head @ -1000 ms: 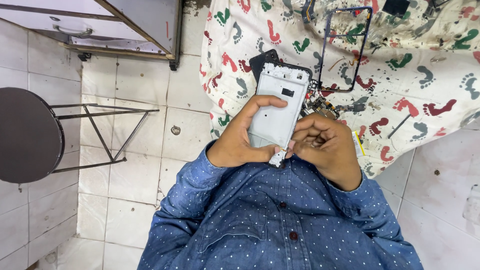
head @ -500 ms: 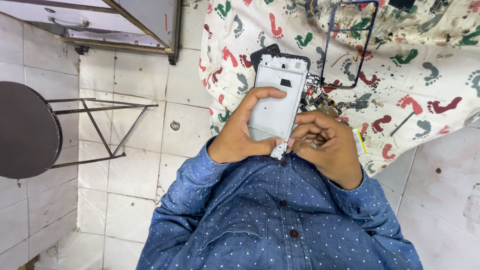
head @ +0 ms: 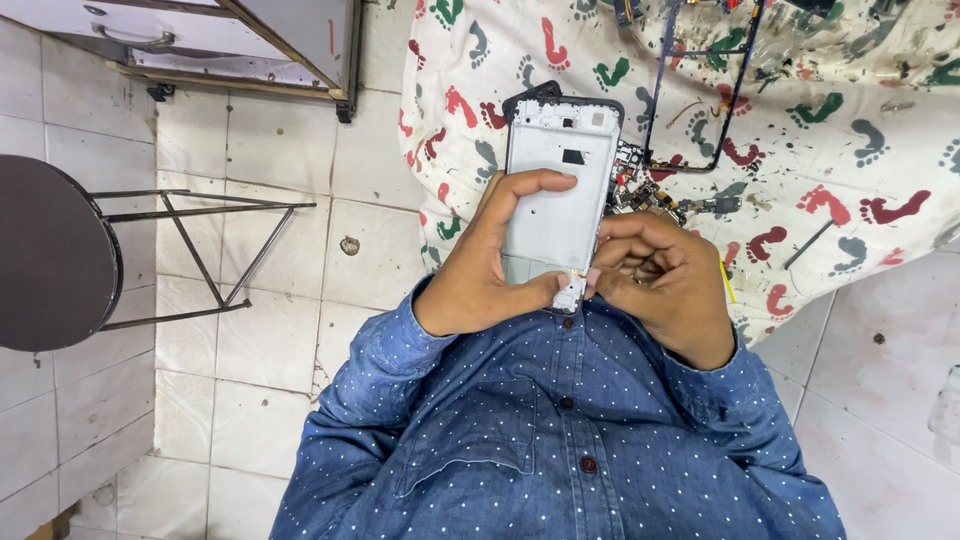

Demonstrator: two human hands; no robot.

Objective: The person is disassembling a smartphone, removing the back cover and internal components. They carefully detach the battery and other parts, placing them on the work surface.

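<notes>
Holding the phone frame (head: 556, 195) steady matters most at this step, I judge: the left hand (head: 490, 270) wraps it from the left side, thumb laid across its pale back and fingers behind, and that grip should stay firm without bending the thin shell. The right hand (head: 655, 280) is curled narrow at the near right corner, fingertips pinched on a small white piece (head: 570, 292) at the frame's near edge; whether it pulls or presses cannot be told. A light pull in line with the edge, not a twist, would seem safest for so small a part. The frame is held in the air between chest and cloth, its far end over the spread. It looks like a white inner shell with a dark rim, a small dark rectangular cut-out near the far end, and no screen fitted. Beyond it lies a footprint-patterned cloth (head: 850, 130) on the tiled floor (head: 270, 300), carrying a thin dark bezel (head: 700, 90) and small circuit parts (head: 650, 190). A round stool (head: 50, 250) stands at left.
</notes>
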